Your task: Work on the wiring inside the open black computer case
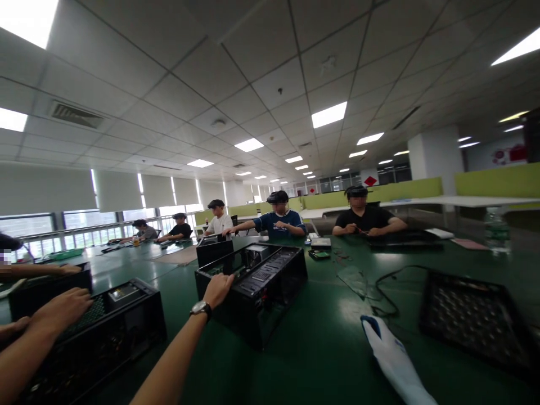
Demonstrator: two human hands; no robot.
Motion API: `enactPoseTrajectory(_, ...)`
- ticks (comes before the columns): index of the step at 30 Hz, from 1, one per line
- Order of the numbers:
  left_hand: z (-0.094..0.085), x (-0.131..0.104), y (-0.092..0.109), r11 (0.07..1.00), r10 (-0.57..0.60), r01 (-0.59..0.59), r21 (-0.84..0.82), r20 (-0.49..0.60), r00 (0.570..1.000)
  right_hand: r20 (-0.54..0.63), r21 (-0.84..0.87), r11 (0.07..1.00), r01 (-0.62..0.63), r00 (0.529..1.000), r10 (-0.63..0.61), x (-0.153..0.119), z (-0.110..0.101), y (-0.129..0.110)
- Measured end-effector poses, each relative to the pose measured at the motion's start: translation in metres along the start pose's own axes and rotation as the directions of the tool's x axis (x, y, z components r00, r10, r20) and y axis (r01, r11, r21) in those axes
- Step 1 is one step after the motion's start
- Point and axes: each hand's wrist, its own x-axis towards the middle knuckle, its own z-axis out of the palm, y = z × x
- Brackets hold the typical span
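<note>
Black computer case [257, 287] under left hand [217, 288], cable [382, 292] beside.

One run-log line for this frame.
left hand: on rim of open computer case | right hand: unclear, white glove low right | co-worker's hand: on black case left

Green table [320, 349], computer cases [257, 287], glove [394, 360], cables [386, 292]

We are losing the fingertips of our left hand [217, 288] behind the rim of the open computer case [253, 292]. Our gloved right hand [394, 360] is running off the bottom edge. The bottle [496, 230] by the tabletop's [320, 349] far right edge is blurring.
</note>
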Motion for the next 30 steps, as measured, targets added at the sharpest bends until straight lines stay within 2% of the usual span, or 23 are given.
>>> enactPoseTrajectory(3,-0.009,-0.015,0.028,0.996,-0.066,0.061,0.06,0.083,0.994,-0.031,0.047,0.999,-0.027,0.999,0.029,-0.007,-0.004,-0.007)
enactPoseTrajectory(5,-0.021,-0.032,0.059,0.995,-0.074,0.067,0.073,0.106,0.992,-0.07,0.104,0.991,-0.081,0.994,0.089,-0.014,-0.009,-0.016)
enactPoseTrajectory(7,-0.037,-0.058,0.094,0.998,-0.032,0.025,0.06,0.112,0.993,-0.138,0.178,0.978,-0.106,0.982,0.132,-0.021,-0.018,-0.032)
enactPoseTrajectory(8,-0.048,-0.075,0.112,0.999,0.002,-0.006,0.035,0.115,0.993,-0.189,0.214,0.973,-0.08,0.974,0.122,-0.026,-0.024,-0.044)
enactPoseTrajectory(10,-0.075,-0.109,0.139,0.992,0.101,-0.09,-0.084,0.145,0.984,-0.277,0.285,0.956,0.069,0.961,0.014,-0.039,-0.038,-0.078)
enactPoseTrajectory(11,-0.09,-0.124,0.147,0.971,0.181,-0.143,-0.194,0.198,0.963,-0.291,0.29,0.942,0.172,0.953,-0.084,-0.048,-0.044,-0.099)
enactPoseTrajectory(12,-0.106,-0.136,0.151,0.926,0.289,-0.199,-0.32,0.266,0.92,-0.26,0.239,0.924,0.298,0.937,-0.235,-0.058,-0.049,-0.123)
enactPoseTrajectory(13,-0.121,-0.144,0.149,0.863,0.409,-0.241,-0.445,0.333,0.849,-0.174,0.158,0.887,0.435,0.896,-0.408,-0.07,-0.052,-0.147)
enactPoseTrajectory(14,-0.133,-0.147,0.142,0.793,0.525,-0.27,-0.546,0.388,0.757,-0.04,0.066,0.818,0.572,0.82,-0.57,-0.081,-0.051,-0.171)
enactPoseTrajectory(15,-0.141,-0.145,0.131,0.739,0.611,-0.3,-0.603,0.413,0.676,0.129,-0.017,0.717,0.697,0.712,-0.69,-0.093,-0.047,-0.195)
enactPoseTrajectory(16,-0.143,-0.139,0.117,0.72,0.645,-0.326,-0.612,0.419,0.639,0.299,-0.092,0.605,0.791,0.602,-0.741,-0.102,-0.038,-0.217)
enactPoseTrajectory(17,-0.138,-0.131,0.102,0.738,0.636,-0.352,-0.576,0.419,0.648,0.469,-0.169,0.485,0.858,0.503,-0.726,-0.111,-0.025,-0.237)
enactPoseTrajectory(18,-0.127,-0.122,0.087,0.781,0.597,-0.368,-0.504,0.431,0.677,0.617,-0.24,0.37,0.897,0.436,-0.655,-0.117,-0.008,-0.254)
enactPoseTrajectory(19,-0.111,-0.114,0.075,0.832,0.542,-0.37,-0.414,0.46,0.704,0.731,-0.308,0.261,0.915,0.403,-0.55,-0.121,0.012,-0.268)
enactPoseTrajectory(20,-0.093,-0.106,0.065,0.876,0.479,-0.356,-0.324,0.504,0.719,0.816,-0.358,0.146,0.922,0.385,-0.431,-0.123,0.033,-0.278)
enactPoseTrajectory(21,-0.074,-0.1,0.058,0.908,0.418,-0.337,-0.248,0.562,0.714,0.864,-0.386,0.059,0.921,0.383,-0.326,-0.123,0.055,-0.284)
enactPoseTrajectory(22,-0.057,-0.096,0.054,0.925,0.375,-0.323,-0.201,0.621,0.688,0.885,-0.396,0.022,0.918,0.388,-0.258,-0.121,0.077,-0.287)
enactPoseTrajectory(24,-0.034,-0.091,0.051,0.933,0.347,-0.311,-0.179,0.677,0.65,0.902,-0.39,0.028,0.92,0.388,-0.187,-0.113,0.113,-0.288)
enactPoseTrajectory(26,-0.029,-0.091,0.048,0.938,0.334,-0.299,-0.176,0.686,0.646,0.907,-0.389,0.059,0.919,0.394,-0.15,-0.1,0.141,-0.284)
enactPoseTrajectory(30,-0.046,-0.097,0.032,0.96,0.257,-0.257,-0.109,0.703,0.663,0.902,-0.41,0.14,0.901,0.424,-0.086,-0.077,0.174,-0.272)
